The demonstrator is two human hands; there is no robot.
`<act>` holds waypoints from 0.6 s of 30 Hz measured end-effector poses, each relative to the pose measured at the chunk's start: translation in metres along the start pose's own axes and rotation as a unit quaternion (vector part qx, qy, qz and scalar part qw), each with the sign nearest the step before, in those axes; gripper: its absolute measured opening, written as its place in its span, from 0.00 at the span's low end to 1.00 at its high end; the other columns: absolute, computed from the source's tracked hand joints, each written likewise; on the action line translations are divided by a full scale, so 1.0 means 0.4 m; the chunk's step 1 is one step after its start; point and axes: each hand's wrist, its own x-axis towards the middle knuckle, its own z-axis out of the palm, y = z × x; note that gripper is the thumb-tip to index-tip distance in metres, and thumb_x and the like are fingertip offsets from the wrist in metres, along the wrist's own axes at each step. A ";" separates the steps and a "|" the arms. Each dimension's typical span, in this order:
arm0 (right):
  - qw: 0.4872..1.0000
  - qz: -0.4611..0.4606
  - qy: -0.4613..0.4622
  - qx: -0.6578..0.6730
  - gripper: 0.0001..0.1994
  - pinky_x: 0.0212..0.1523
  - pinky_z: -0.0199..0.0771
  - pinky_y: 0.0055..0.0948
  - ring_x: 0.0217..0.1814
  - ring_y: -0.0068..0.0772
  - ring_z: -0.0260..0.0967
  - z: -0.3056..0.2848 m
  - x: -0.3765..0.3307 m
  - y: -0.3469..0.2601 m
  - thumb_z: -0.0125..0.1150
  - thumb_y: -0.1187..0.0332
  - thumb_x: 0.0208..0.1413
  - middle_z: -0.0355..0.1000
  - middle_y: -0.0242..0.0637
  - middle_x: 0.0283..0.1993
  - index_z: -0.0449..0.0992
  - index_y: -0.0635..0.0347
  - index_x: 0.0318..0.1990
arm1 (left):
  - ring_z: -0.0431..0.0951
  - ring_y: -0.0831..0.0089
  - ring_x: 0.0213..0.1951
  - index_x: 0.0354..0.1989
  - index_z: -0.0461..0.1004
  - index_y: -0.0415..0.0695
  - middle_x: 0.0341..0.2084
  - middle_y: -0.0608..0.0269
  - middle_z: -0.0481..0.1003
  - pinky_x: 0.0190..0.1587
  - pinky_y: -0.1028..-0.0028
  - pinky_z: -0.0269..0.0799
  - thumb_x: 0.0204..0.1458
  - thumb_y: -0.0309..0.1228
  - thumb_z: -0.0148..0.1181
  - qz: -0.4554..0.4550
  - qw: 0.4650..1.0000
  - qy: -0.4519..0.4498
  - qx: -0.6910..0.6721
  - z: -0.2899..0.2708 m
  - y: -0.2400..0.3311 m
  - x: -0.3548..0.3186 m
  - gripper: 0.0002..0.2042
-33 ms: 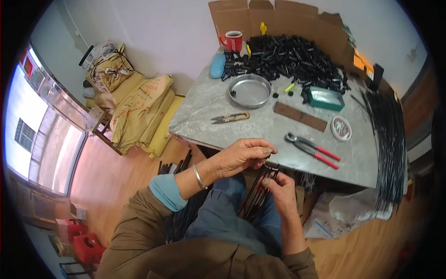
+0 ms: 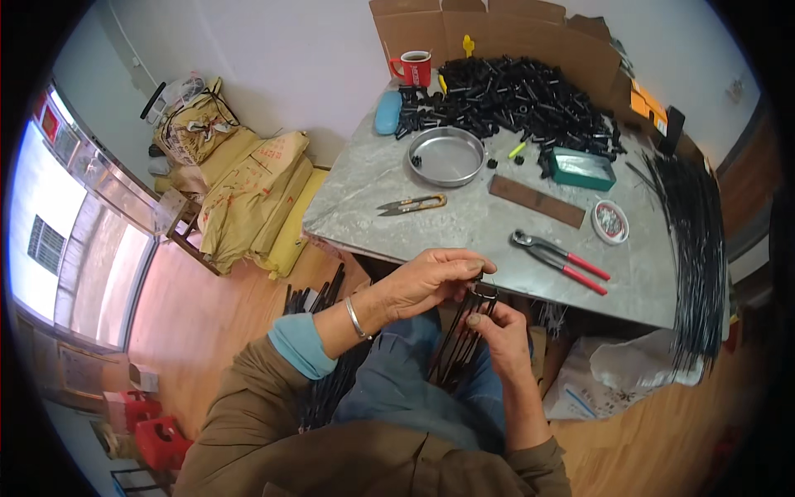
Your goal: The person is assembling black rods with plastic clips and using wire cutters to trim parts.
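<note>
Above my lap, at the table's near edge, my left hand [image 2: 428,280] is closed in a pinch. Whatever sits between its fingertips is small, dark and mostly hidden. Just below and to the right, my right hand [image 2: 503,338] grips the upper part of a narrow bundle of thin black rods [image 2: 450,354]. These rods slant down between my legs, and a small curved band or ring seems to join them at the top. My left fingertips are right beside that top end; I cannot tell whether they touch it. A silver bracelet [image 2: 354,318] circles my left wrist.
On the table lie red-handled pincers [image 2: 563,261], thread snips [image 2: 414,205], a brown metal bar [image 2: 537,201], a round pan [image 2: 447,157], a green tin [image 2: 582,170] and a heap of black parts [image 2: 530,99]. Long black strands [image 2: 691,257] overhang the right side. A red mug [image 2: 416,70] stands behind.
The whole view has shifted very slightly. Both hands keep nearly the same position and hold.
</note>
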 end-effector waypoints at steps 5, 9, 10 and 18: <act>1.000 -0.010 -0.014 -0.018 0.07 0.30 0.66 0.17 0.27 0.15 0.67 0.024 -0.020 0.007 0.66 0.69 0.51 0.74 0.29 0.27 0.77 0.64 0.31 | 0.71 0.76 0.39 0.45 0.72 0.35 0.33 0.66 0.72 0.47 0.72 0.68 0.58 0.32 0.52 0.004 0.990 0.026 -0.136 0.020 -0.040 -0.049 0.13; 0.999 -0.015 -0.025 -0.013 0.08 0.30 0.66 0.17 0.27 0.15 0.67 0.038 -0.030 0.018 0.66 0.68 0.52 0.74 0.29 0.27 0.77 0.64 0.32 | 0.72 0.76 0.38 0.45 0.73 0.36 0.33 0.65 0.73 0.47 0.71 0.68 0.58 0.32 0.52 0.009 0.990 0.052 -0.131 0.029 -0.053 -0.074 0.13; 0.999 -0.012 -0.027 -0.015 0.07 0.30 0.66 0.17 0.27 0.15 0.67 0.041 -0.032 0.017 0.66 0.68 0.52 0.74 0.29 0.27 0.77 0.63 0.31 | 0.72 0.76 0.38 0.45 0.73 0.36 0.33 0.65 0.73 0.47 0.71 0.68 0.58 0.32 0.52 0.010 0.990 0.051 -0.130 0.029 -0.055 -0.078 0.13; 0.998 -0.025 -0.047 -0.030 0.09 0.31 0.69 0.21 0.27 0.21 0.70 0.042 -0.035 0.025 0.63 0.67 0.52 0.74 0.33 0.27 0.77 0.64 0.35 | 0.74 0.76 0.38 0.40 0.73 0.40 0.33 0.66 0.74 0.45 0.72 0.70 0.56 0.31 0.56 0.016 0.986 0.084 -0.144 0.019 -0.073 -0.081 0.08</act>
